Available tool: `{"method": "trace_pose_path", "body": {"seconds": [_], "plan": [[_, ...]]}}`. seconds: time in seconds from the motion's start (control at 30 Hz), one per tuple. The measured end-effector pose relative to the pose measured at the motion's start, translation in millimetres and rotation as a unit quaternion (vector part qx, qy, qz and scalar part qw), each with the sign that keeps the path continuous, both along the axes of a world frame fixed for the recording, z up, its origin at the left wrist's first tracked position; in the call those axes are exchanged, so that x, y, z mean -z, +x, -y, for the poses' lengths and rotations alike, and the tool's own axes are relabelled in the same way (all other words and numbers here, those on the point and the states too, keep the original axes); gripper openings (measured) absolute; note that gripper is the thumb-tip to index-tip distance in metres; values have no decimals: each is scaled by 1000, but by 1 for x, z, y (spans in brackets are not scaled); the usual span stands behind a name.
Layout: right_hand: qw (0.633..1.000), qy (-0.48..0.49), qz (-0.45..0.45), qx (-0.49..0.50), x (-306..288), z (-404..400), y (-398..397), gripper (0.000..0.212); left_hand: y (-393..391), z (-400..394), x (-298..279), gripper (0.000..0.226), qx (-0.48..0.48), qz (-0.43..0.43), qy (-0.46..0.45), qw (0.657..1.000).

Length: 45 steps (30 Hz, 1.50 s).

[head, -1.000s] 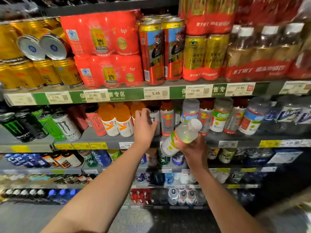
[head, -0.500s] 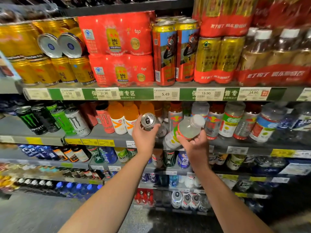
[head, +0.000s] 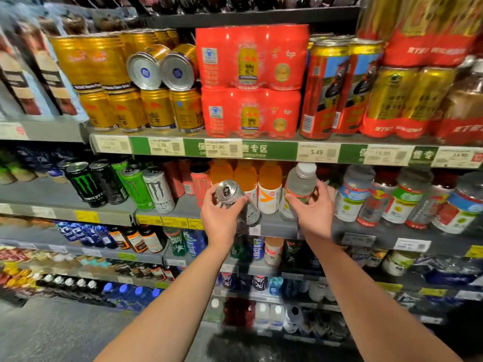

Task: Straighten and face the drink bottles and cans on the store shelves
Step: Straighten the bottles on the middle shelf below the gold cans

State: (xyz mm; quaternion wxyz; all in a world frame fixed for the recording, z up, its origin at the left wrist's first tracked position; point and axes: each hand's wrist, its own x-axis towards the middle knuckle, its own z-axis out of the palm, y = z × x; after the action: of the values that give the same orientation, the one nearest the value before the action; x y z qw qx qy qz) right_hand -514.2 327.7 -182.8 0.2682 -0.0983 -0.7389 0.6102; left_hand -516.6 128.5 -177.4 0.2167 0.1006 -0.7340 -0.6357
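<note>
My left hand (head: 222,218) grips a silver can (head: 236,199), tilted with its top facing me, in front of the second shelf (head: 274,227). My right hand (head: 312,214) holds a clear bottle with a white cap and green-and-red label (head: 299,189), nearly upright, its base low by the shelf surface just right of the orange bottles (head: 257,186). Both hands are close together at the middle of this shelf.
Monster cans (head: 122,186) stand left of my hands, clear labelled bottles (head: 407,199) to the right. Above, the top shelf carries gold cans (head: 146,111), red multipacks (head: 251,82) and tall red cans (head: 332,90). Lower shelves hold more bottles.
My left hand has pulled the silver can out from the shelf and tilted it. My right hand has swung the clear bottle from slanted to nearly upright, lowering it toward the shelf.
</note>
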Motion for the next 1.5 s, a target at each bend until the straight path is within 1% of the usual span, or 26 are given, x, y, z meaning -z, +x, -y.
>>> {"method": "trace_pose_path", "body": {"seconds": [0.07,0.1,0.23,0.3,0.43,0.6,0.7,0.8,0.87,1.0,1.07,1.17,1.27,1.37,1.5], "plan": [[997,64,5,43,3,8,-8,52,-5,19,-2,68,5,17,-3,1000],[996,74,8,57,4,12,-12,53,-9,27,-2,69,6,22,-1,1000],[987,92,36,124,5,25,-25,64,-22,54,-2,75,-13,12,33,999],[984,94,57,139,3,29,-29,65,-26,63,-3,74,-18,15,47,999],[973,117,80,182,0,38,-33,65,-30,75,-3,79,-12,25,76,997],[961,141,67,228,-1,46,-32,66,-37,92,3,77,-29,13,110,993],[958,130,55,248,-1,53,-30,68,-44,106,3,80,-46,29,101,993],[950,113,37,290,0,71,-23,73,-51,115,-1,87,-55,28,98,993],[947,111,14,302,2,88,-19,71,-54,120,-2,84,-64,30,63,996],[960,165,-70,217,15,130,-12,51,-61,129,-4,79,-53,44,41,997],[968,172,-96,157,20,151,-10,48,-65,131,-6,78,-44,43,24,998],[964,214,-119,107,24,176,-6,38,-71,131,-7,74,-33,21,-43,998],[973,206,-67,78,26,189,-3,29,-77,131,-6,73,-29,10,-96,995],[984,175,-11,40,33,193,-6,22,-83,133,-5,74,-29,12,-115,993],[989,143,41,10,31,201,-10,21,-85,139,0,76,-29,14,-128,991]]}}
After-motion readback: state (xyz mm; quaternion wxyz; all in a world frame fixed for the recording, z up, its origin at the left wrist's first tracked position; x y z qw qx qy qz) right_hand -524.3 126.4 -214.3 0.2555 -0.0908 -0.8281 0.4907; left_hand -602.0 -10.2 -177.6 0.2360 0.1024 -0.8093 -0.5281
